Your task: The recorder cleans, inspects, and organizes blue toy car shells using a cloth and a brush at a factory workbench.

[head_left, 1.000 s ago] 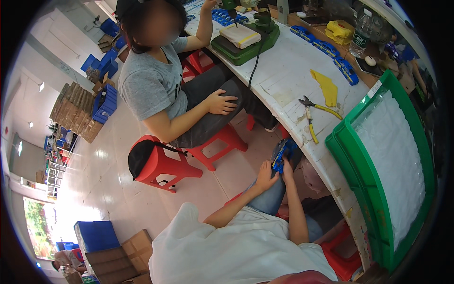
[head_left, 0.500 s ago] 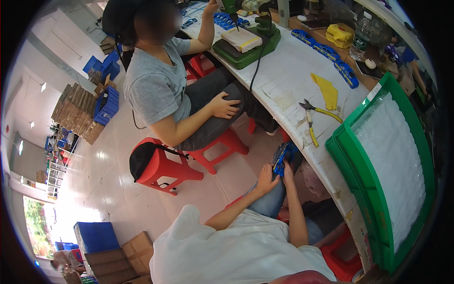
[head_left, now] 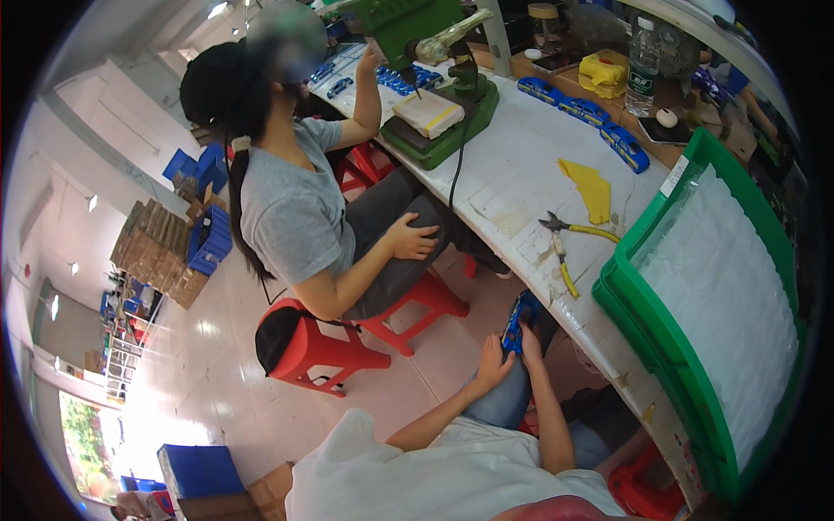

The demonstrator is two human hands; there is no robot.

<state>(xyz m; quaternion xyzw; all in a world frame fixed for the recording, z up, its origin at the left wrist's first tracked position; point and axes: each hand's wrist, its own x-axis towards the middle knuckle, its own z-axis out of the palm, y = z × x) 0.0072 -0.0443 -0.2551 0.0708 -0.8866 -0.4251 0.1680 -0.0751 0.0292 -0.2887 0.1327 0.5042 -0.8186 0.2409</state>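
Both my hands are low over my lap, beside the table's front edge. My left hand is closed on the near side of a blue toy car. My right hand grips the same car from the other side. The car is tilted, its far end pointing away from me, and my fingers hide part of it. More blue, perhaps a second car body, shows just beyond it near my knee; I cannot tell whether it is separate.
On the white table lie yellow-handled pliers, a yellow cloth and a row of blue toy cars. A green bin with plastic-wrapped white contents stands right. At left, a co-worker sits by a green press; a red stool is behind.
My view has shifted, so the scene sits differently in the picture. The co-worker's head has turned toward the press. Both my hands still hold the toy car over my lap.
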